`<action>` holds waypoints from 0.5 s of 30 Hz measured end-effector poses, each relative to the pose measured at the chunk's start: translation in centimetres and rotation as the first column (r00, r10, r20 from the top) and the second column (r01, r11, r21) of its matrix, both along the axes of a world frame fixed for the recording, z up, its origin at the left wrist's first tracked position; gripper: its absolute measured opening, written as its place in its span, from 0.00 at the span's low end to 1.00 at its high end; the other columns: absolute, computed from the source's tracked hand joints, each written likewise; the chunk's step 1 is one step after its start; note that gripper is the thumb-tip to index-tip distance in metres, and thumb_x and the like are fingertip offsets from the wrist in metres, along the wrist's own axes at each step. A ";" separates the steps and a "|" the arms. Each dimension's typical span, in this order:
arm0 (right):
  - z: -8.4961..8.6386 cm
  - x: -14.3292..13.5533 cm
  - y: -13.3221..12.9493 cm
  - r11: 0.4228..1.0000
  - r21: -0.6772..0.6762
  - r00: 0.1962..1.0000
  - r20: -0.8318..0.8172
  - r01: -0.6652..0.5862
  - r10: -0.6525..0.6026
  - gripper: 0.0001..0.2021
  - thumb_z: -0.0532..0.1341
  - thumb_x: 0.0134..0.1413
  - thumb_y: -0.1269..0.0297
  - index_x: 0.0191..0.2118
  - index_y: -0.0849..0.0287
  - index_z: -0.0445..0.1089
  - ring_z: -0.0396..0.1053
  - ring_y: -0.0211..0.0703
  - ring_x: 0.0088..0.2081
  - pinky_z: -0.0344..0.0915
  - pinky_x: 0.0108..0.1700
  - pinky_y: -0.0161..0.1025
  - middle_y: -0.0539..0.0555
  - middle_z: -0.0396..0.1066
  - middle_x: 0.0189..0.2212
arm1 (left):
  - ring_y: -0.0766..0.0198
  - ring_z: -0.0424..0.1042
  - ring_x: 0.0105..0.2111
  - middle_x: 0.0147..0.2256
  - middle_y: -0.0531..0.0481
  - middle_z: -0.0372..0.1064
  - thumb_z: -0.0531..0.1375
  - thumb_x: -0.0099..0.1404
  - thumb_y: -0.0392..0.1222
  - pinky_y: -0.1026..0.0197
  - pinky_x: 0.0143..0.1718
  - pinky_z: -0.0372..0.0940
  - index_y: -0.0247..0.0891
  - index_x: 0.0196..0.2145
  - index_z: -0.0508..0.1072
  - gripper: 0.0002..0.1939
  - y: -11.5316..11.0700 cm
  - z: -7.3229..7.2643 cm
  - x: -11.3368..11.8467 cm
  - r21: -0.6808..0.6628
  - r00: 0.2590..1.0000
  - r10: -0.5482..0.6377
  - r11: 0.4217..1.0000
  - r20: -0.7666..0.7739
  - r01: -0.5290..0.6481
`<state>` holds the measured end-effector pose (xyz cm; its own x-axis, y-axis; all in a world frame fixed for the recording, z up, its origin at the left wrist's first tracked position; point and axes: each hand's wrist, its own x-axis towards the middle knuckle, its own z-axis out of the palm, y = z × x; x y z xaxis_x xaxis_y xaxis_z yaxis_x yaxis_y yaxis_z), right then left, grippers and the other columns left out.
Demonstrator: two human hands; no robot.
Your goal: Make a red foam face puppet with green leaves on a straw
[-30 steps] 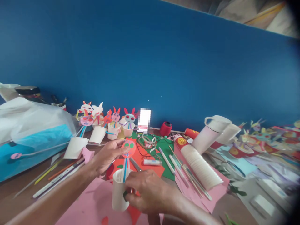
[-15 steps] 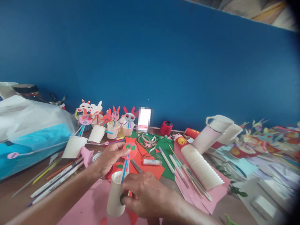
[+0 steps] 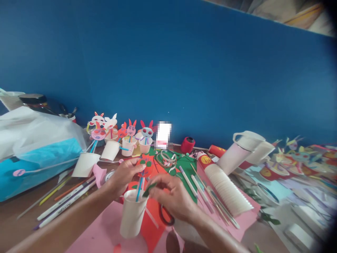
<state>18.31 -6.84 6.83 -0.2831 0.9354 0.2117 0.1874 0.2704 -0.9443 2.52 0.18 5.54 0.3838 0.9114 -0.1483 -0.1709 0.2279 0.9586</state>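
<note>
A red paper face (image 3: 145, 169) with green eyes tops blue straws that stand in a white paper cup (image 3: 132, 218). My left hand (image 3: 125, 175) pinches the left edge of this face between thumb and fingers. To the right, my right hand (image 3: 170, 196) holds a small dark green piece (image 3: 149, 189) at its fingertips, just over the cup's rim. The cup stands upright on pink paper (image 3: 97, 230), and neither hand grips its wall. Part of a pair of scissors (image 3: 167, 215) shows below my right hand.
Behind on the left, more cups (image 3: 129, 146) hold paper animal faces. Markers (image 3: 65, 203) and a plastic bag (image 3: 39, 140) lie left. On the right are stacked cups (image 3: 226, 188), pens (image 3: 188, 181) and a white jug (image 3: 237, 151). A lit phone (image 3: 163, 134) stands against the blue wall.
My right hand has risen from the cup's side to above its rim, with the green piece at its fingertips. My left hand stays at the face. The scissors' handle has come into view.
</note>
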 end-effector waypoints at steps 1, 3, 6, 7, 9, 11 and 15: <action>-0.5 0.3 0.7 0.996 -0.074 0.995 -0.088 0.046 -0.052 0.03 0.57 0.50 0.67 0.30 0.60 0.66 0.67 0.35 0.27 0.60 0.30 0.31 0.49 0.70 0.24 | 0.67 0.68 0.23 0.24 0.52 0.70 0.61 0.52 0.40 0.65 0.25 0.63 0.35 0.30 0.72 0.07 -0.1 0.0 0.0 0.001 1.000 0.000 1.000 0.009 0.000; -1.3 0.9 2.1 0.977 -0.182 0.966 -0.213 0.111 -0.149 0.07 0.58 0.49 0.63 0.26 0.61 0.64 0.66 0.34 0.23 0.60 0.27 0.31 0.48 0.69 0.21 | 0.66 0.69 0.24 0.25 0.51 0.71 0.61 0.52 0.39 0.66 0.25 0.63 0.36 0.32 0.73 0.08 -0.2 -0.1 0.0 -0.007 1.000 -0.007 1.000 0.025 0.008; -2.2 1.8 3.6 0.951 -0.258 0.911 -0.326 0.172 -0.254 0.11 0.60 0.47 0.60 0.24 0.60 0.61 0.65 0.33 0.21 0.58 0.24 0.31 0.48 0.68 0.19 | 0.63 0.72 0.27 0.29 0.49 0.74 0.61 0.53 0.41 0.63 0.27 0.64 0.37 0.38 0.72 0.13 -0.2 -0.2 0.0 -0.036 0.999 -0.001 0.999 0.048 0.003; -2.3 2.0 3.9 0.947 -0.267 0.900 -0.345 0.178 -0.266 0.11 0.61 0.46 0.59 0.24 0.60 0.61 0.65 0.33 0.21 0.58 0.23 0.30 0.48 0.68 0.19 | 0.62 0.73 0.27 0.30 0.48 0.74 0.61 0.53 0.41 0.63 0.28 0.64 0.38 0.39 0.72 0.14 -0.2 -0.2 0.0 -0.043 0.998 0.009 0.999 0.057 -0.007; -2.6 2.3 4.3 0.946 -0.272 0.892 -0.362 0.176 -0.271 0.12 0.62 0.45 0.59 0.24 0.61 0.61 0.65 0.32 0.21 0.57 0.23 0.30 0.48 0.68 0.19 | 0.61 0.73 0.28 0.31 0.47 0.74 0.62 0.52 0.41 0.63 0.27 0.65 0.37 0.40 0.71 0.16 -0.1 -0.2 -0.1 -0.049 0.997 0.040 0.998 0.071 -0.037; -2.8 2.4 4.4 0.948 -0.266 0.893 -0.364 0.174 -0.266 0.12 0.62 0.45 0.58 0.23 0.61 0.61 0.65 0.32 0.21 0.56 0.23 0.30 0.48 0.68 0.19 | 0.60 0.74 0.28 0.31 0.47 0.74 0.62 0.52 0.41 0.63 0.28 0.65 0.36 0.39 0.71 0.15 0.0 -0.2 -0.2 -0.044 0.994 0.074 0.997 0.080 -0.070; -2.9 2.3 4.4 0.950 -0.263 0.902 -0.346 0.169 -0.257 0.13 0.61 0.45 0.57 0.23 0.61 0.61 0.66 0.33 0.21 0.56 0.23 0.29 0.48 0.69 0.18 | 0.59 0.74 0.30 0.31 0.47 0.74 0.62 0.53 0.40 0.61 0.30 0.66 0.35 0.38 0.70 0.14 0.0 -0.3 -0.1 -0.023 0.988 0.108 0.994 0.107 -0.106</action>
<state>20.61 -2.43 3.90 -0.0132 0.9990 0.0424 -0.1591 0.0397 -0.9865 2.44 0.21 5.27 0.2991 0.9457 -0.1275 -0.2971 0.2193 0.9293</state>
